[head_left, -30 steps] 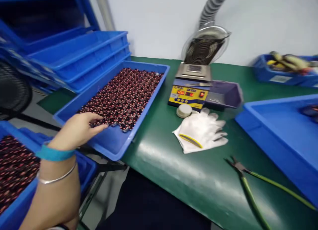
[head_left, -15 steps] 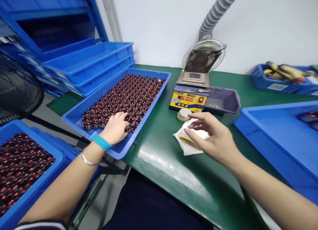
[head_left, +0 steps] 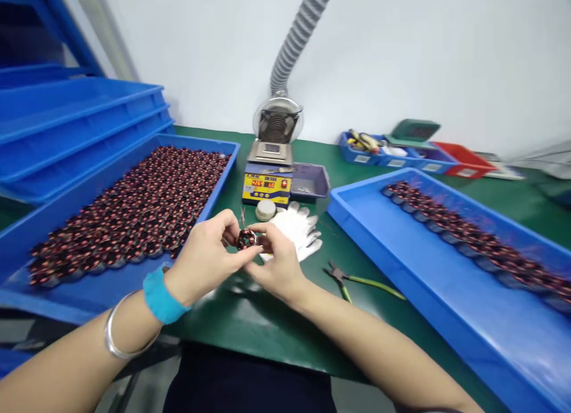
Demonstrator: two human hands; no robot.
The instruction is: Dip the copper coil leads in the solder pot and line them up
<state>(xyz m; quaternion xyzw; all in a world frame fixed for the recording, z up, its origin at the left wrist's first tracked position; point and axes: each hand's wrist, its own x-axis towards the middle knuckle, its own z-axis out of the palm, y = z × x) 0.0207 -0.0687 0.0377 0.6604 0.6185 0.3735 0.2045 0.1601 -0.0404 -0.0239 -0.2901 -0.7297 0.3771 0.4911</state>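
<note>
Between both hands, above the green table (head_left: 250, 335), I hold a small motor stator (head_left: 246, 239) wound with copper wire, its loose wire ends pointing up. My left hand (head_left: 207, 252), with a blue band and a silver bangle at the wrist, grips it from the left. My right hand (head_left: 279, 261) pinches its right side. On the left, a blue tray (head_left: 129, 297) carries rows of similar stators (head_left: 134, 205). A white glove (head_left: 297, 225) lies just behind my right hand. The yellow solder pot unit (head_left: 266, 187) with a lit display stands beyond.
Green-handled cutters (head_left: 341, 276) lie right of my hands. A second blue tray (head_left: 401, 258) at right holds stators along its far side. A round pale tin (head_left: 266, 209), a purple bin (head_left: 312, 181) and small parts boxes (head_left: 361, 154) stand farther back. Stacked blue trays (head_left: 89, 112) rise at left.
My left hand has lifted a stator out of the left tray and brought it to the middle. My right hand has come to meet it. The view has turned right.
</note>
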